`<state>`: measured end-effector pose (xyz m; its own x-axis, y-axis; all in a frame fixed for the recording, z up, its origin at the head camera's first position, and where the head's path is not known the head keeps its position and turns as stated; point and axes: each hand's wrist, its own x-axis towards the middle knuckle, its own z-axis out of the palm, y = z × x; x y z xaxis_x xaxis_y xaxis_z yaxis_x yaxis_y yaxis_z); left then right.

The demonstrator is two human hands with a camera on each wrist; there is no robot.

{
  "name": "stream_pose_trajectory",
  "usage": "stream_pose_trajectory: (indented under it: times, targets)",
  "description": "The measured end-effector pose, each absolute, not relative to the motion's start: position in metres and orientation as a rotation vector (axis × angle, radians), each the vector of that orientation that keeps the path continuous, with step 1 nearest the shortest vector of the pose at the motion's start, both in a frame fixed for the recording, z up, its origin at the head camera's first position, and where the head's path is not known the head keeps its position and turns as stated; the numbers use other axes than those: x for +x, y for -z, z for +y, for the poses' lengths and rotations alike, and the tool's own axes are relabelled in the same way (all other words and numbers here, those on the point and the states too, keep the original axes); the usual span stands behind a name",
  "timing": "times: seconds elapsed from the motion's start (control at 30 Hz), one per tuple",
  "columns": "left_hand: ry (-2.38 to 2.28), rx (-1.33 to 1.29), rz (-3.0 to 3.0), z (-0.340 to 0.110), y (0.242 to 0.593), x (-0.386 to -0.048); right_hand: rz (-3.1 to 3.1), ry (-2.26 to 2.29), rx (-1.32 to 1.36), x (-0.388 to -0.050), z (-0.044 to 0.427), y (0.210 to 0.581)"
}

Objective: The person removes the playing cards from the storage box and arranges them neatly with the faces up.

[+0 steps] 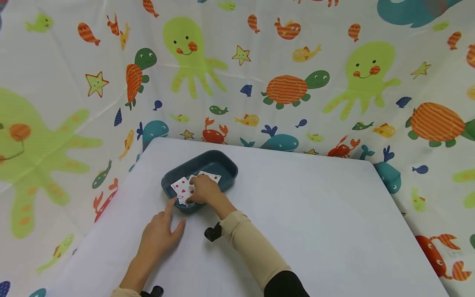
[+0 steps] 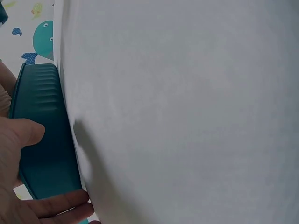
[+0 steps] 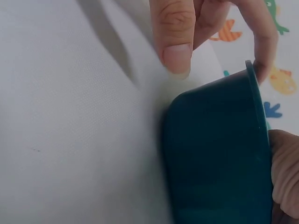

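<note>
Several playing cards [image 1: 181,188], white with red and black marks, lie in a dark teal tray [image 1: 230,173]. Over them my right hand [image 1: 208,190] reaches in from the right, its thumb and fingers curled at the cards; its palm hides part of them. My left hand [image 1: 158,234] is spread by the tray's near left corner, index finger touching the rim and thumb out to the side. The left wrist view shows the tray's outer wall [image 2: 44,158] beyond my left thumb. In the right wrist view, my left hand [image 3: 210,23] touches the tray's rim [image 3: 254,88].
A white-covered table [image 1: 315,214] extends right of the tray and toward me. Behind it and along both sides hangs a cloth [image 1: 230,86] printed with sea animals.
</note>
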<state>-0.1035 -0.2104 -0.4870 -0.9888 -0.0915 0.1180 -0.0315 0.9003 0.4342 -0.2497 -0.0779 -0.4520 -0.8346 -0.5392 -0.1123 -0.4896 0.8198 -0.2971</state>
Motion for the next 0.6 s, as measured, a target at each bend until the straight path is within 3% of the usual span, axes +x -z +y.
stream_pose_trajectory:
  times: [0.6]
  targets:
    - [0.635, 0.097, -2.901, -0.2086, 0.4928, -0.1054, 2.84, 0.278, -0.747, -0.2586, -0.0875, 0.4555]
